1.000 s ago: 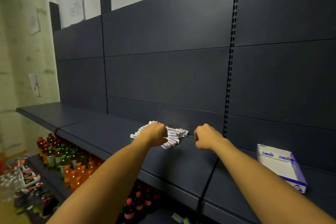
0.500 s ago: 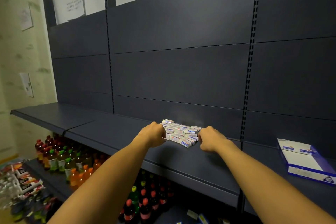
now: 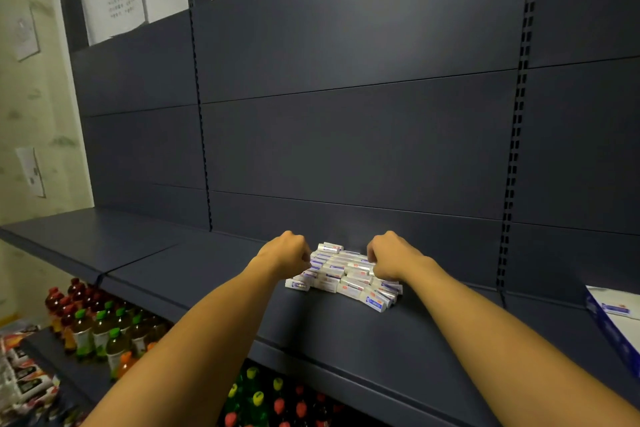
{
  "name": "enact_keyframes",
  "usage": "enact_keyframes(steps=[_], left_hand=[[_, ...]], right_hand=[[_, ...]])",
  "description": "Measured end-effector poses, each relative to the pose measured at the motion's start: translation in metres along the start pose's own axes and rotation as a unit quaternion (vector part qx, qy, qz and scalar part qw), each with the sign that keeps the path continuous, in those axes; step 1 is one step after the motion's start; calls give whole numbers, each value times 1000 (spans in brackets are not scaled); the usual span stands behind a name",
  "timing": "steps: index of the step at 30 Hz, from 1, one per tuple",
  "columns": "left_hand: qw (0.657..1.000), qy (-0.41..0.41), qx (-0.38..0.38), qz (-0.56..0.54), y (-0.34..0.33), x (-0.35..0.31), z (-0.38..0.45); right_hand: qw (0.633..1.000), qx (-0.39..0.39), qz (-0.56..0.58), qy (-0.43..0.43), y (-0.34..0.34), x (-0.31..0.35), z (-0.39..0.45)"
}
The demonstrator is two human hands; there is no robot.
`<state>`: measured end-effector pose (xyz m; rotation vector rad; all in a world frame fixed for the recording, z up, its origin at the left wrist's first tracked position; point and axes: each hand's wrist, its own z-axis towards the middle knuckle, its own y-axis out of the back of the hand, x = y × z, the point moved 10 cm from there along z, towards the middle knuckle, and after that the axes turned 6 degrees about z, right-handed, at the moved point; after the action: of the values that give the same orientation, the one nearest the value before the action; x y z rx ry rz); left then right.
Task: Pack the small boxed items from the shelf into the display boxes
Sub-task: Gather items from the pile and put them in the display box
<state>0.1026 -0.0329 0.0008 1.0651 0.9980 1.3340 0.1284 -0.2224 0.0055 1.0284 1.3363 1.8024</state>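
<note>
Hands flank pile of small boxes on shelf: left hand and right hand both curled, fingers touching pile edges; grip uncertain. Display box far right.

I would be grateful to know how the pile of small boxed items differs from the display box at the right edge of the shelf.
The small boxed items are many little cartons heaped mid-shelf; the display box is one far larger carton, cut off by the frame edge. The left hand and right hand flank the heap and touch it, fingers curled; nothing touches the display box. Both are white with blue print and rest on the same dark shelf.
</note>
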Motion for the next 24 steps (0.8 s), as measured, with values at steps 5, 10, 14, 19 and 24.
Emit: enact_keyframes(steps=[5, 10, 14, 19, 24], left_hand=[[1000, -12, -6, -6, -13, 13, 27], [999, -37, 8, -1, -32, 20, 46], [997, -71, 25, 2, -46, 23, 60], [991, -124, 46, -5, -56, 28, 72], [985, -168, 34, -21, -59, 24, 76]], right_hand=[[1000, -1, 6, 3, -5, 0, 32], [1000, 12, 0, -9, -18, 1, 49], [1000, 3, 8, -26, -20, 4, 60], [998, -7, 26, -49, -26, 17, 70], [997, -24, 9, -76, -37, 31, 75]])
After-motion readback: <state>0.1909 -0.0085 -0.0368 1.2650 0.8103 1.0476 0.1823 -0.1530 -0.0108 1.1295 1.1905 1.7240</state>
